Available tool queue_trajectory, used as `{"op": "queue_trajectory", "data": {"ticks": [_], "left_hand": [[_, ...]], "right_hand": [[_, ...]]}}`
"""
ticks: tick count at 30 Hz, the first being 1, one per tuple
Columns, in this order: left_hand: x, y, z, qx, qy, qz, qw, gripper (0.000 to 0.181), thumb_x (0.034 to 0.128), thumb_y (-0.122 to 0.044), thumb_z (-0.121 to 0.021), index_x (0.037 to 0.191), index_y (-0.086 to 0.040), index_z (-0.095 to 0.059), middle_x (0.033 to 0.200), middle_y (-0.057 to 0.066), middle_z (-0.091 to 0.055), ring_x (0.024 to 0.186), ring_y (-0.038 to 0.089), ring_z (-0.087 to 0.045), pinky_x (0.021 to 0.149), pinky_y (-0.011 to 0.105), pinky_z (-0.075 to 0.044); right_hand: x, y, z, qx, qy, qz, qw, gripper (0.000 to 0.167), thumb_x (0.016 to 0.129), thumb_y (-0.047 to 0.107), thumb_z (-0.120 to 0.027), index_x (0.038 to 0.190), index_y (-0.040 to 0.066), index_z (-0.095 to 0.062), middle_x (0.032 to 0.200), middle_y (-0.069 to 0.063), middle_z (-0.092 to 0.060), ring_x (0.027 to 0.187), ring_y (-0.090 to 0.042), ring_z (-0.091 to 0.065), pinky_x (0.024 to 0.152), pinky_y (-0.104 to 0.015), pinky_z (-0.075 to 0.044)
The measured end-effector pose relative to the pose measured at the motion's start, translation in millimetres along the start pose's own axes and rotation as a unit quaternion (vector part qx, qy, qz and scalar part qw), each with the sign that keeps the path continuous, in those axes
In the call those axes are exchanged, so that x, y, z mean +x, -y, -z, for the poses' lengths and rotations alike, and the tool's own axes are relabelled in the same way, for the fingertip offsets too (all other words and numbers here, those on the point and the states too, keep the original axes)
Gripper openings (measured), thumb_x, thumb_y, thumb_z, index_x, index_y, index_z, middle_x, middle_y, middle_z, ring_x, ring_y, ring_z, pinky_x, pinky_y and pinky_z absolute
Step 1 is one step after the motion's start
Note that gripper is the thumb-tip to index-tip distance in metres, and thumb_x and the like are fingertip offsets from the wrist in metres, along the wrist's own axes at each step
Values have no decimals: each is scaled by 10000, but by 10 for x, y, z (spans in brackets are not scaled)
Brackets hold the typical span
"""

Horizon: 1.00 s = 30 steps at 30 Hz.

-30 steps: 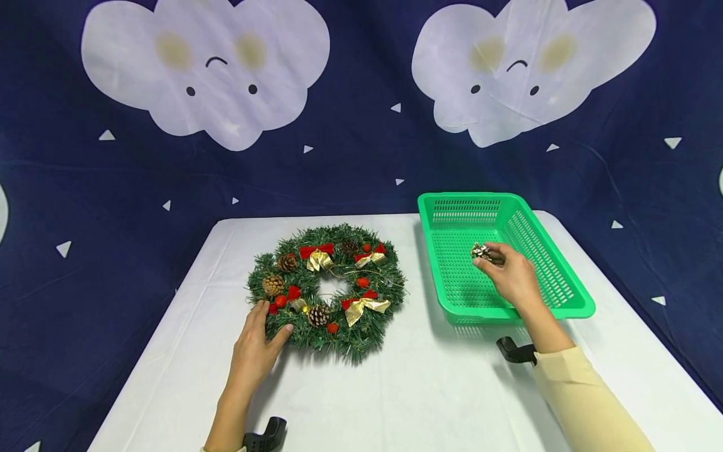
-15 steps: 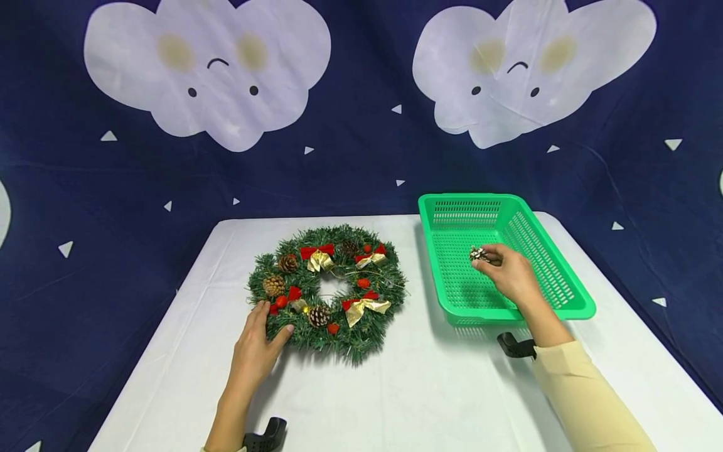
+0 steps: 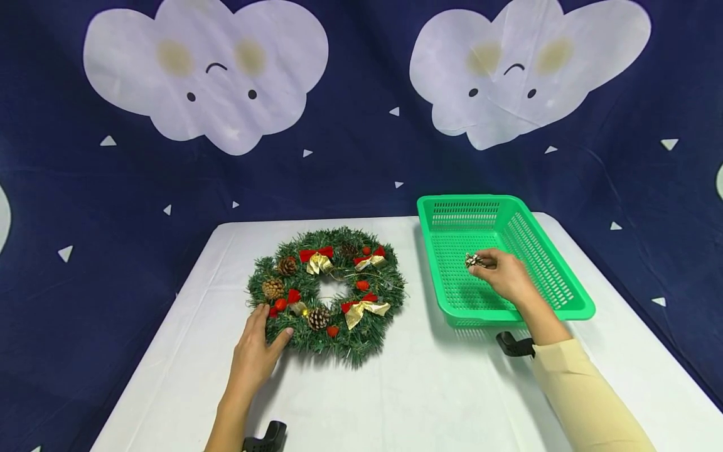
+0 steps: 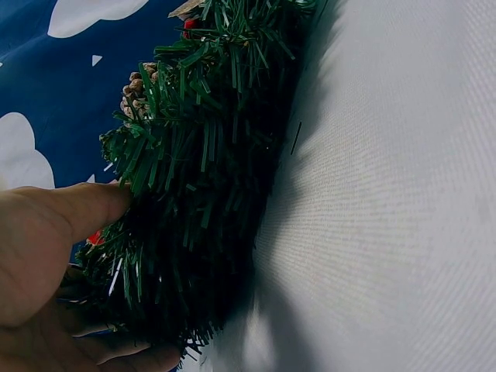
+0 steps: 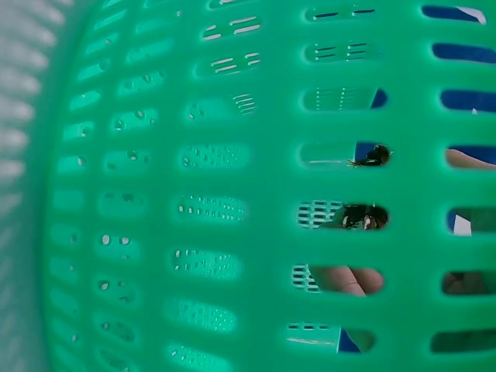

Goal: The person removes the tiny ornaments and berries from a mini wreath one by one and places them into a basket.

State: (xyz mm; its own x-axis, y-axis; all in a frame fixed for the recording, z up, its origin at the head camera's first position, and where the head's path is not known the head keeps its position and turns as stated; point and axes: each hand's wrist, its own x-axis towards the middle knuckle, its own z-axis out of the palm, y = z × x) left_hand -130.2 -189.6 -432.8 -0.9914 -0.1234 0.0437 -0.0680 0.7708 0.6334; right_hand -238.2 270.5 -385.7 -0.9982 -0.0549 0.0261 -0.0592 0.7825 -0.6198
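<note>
White-tipped pinecone (image 3: pixel 473 260) over green basket (image 3: pixel 454 270) (1 wreath (image 3: pixel 361 340) at left)

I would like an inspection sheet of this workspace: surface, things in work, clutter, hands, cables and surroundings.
Surface: white tablecloth, faint creases.
Things in work: artificial Christmas wreath lying flat, decorated with bows and pinecones; green plastic basket to its right; white-tipped pinecone held over the basket.
Clutter: nothing seen.
Left hand: touches the wreath's near left edge.
Right hand: pinches the white-tipped pinecone.
Cables: nothing seen.
Surroundings: navy backdrop behind the table, printed with white clouds.
</note>
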Motion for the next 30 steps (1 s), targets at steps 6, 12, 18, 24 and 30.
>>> {"op": "queue_trajectory", "data": {"ticks": [6,12,18,24,30], "left_hand": [[-5,0,2,-12,-3,3,10000,767,927,-358,-574,1500,-18,-195,1570,198,-156,1391,453,-244,1102,608,-256],[-7,-2,6,2,25,27,10000,768,928,-363,-570,1504,-26,-188,1573,194,-148,1391,455,-244,1103,609,-253],[-13,-4,6,-4,24,40,10000,768,927,-358,-574,1503,-24,-190,1572,195,-151,1392,453,-244,1105,607,-251],[-14,-3,2,-34,17,47,10000,769,925,-354,-581,1502,-24,-195,1573,191,-152,1389,456,-248,1103,607,-255],[-15,-2,1,-37,20,24,10000,767,925,-354,-582,1501,-22,-198,1572,191,-155,1386,458,-253,1098,607,-264]], "right_hand": [[-4,6,-1,85,126,-8,9999,548,924,347,-595,1341,9,-481,1255,-265,-577,1136,-400,-566,840,-465,-519],[6,8,2,48,221,-14,9997,532,912,346,-613,1299,-5,-512,1240,-262,-592,1103,-398,-584,827,-456,-521],[13,1,-4,-86,280,-19,9996,513,904,338,-625,1283,3,-537,1221,-247,-614,1082,-393,-601,806,-450,-523],[14,-1,-1,-35,422,-79,9991,543,917,369,-599,1324,21,-508,1259,-230,-598,1100,-390,-594,835,-465,-513],[8,-11,0,1,402,-94,9991,583,918,399,-588,1346,18,-485,1281,-238,-578,1122,-405,-576,859,-483,-504]]}}
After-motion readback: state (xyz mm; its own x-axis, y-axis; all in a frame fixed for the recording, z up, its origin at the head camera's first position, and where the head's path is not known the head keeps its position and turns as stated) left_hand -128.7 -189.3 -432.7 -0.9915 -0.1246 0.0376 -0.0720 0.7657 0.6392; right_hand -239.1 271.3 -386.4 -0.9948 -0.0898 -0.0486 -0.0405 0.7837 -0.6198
